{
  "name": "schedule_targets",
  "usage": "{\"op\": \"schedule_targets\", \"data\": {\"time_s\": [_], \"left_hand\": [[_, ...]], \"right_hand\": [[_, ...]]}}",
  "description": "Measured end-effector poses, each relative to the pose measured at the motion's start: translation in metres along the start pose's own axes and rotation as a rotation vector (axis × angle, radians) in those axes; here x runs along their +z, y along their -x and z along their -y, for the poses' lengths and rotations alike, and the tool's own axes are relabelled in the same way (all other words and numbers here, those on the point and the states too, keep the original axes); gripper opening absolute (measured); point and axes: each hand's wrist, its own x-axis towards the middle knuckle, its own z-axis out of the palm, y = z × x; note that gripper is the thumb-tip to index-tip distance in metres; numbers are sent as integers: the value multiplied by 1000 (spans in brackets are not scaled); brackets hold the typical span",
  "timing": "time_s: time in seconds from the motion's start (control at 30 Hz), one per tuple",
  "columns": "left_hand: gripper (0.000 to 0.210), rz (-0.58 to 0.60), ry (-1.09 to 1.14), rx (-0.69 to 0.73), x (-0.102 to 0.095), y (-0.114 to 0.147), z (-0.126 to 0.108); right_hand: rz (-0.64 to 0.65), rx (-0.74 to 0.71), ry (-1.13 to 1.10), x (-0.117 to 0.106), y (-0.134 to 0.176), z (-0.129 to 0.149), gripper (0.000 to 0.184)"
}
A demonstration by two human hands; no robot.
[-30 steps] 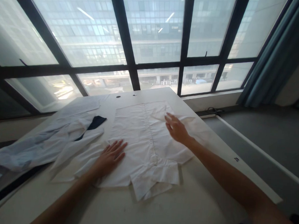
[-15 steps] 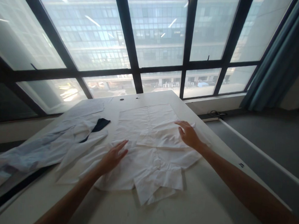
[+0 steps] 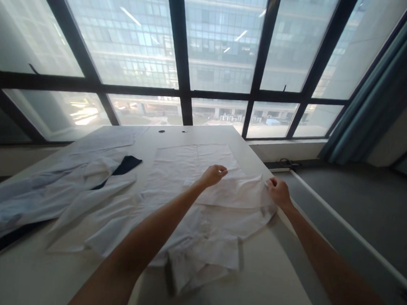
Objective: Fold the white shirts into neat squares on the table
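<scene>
A white shirt [image 3: 175, 164] lies spread on the white table, with its collar end nearest me and several creases across it. My left hand [image 3: 214, 175] reaches across the shirt to the right half of its middle, fingers pinched together on the cloth. At the right edge of the table, my right hand [image 3: 278, 192] is closed with thumb and fingers pinched at the outer edge of the shirt's right sleeve. A stretch of the sleeve lies between the two hands, slightly raised. My left forearm hides part of the shirt's left side.
More white garments [image 3: 38, 197] lie heaped on the left of the table [image 3: 268, 276], with a dark piece of cloth [image 3: 128, 164] among them. Large windows [image 3: 220, 43] stand behind the table. A blue curtain [image 3: 365, 98] hangs at the right, and a white bar [image 3: 344, 221] runs beside the table.
My left hand has moved right across the shirt and closed from open. My right hand has moved right to the sleeve's edge and closed. The view has shifted slightly.
</scene>
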Motion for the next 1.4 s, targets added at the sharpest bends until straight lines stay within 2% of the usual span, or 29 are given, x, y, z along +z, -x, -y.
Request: {"op": "schedule_targets", "data": {"time_s": [0.13,0.27,0.43,0.63,0.73,0.83,0.93,1.07,1.17,1.27,1.33,1.4], "left_hand": [[37,92,53,35,49,-46,-45],[49,195,87,45,76,-71,-79],[36,276,211,38,81,-79,-95],[30,154,184,-74,79,-83,-91],[30,121,98,-73,77,-82,-89],[31,100,-2,-32,61,-74,-81],[37,87,-107,-15,24,-52,-56],[40,135,-282,-82,-44,-2,0],[47,251,-577,-231,-84,35,40],[56,331,-655,-380,-96,57,64],[57,351,-592,-444,-91,64,72],[51,292,-486,-472,-83,67,76]], "right_hand": [[200,-62,101,-23,3,3,31],[345,-101,156,-42,3,4,33],[464,-141,250,-48,0,4,24],[502,-146,313,-43,2,12,18],[502,-130,299,-47,1,13,23],[509,-96,256,-58,-3,7,28],[611,-54,183,-72,-6,-3,28],[795,15,142,-82,-3,-11,75],[814,-28,173,-81,0,-13,91],[820,-58,208,-75,0,-15,93],[841,-59,224,-72,1,-16,91],[838,-64,238,-68,2,-16,86]]}}
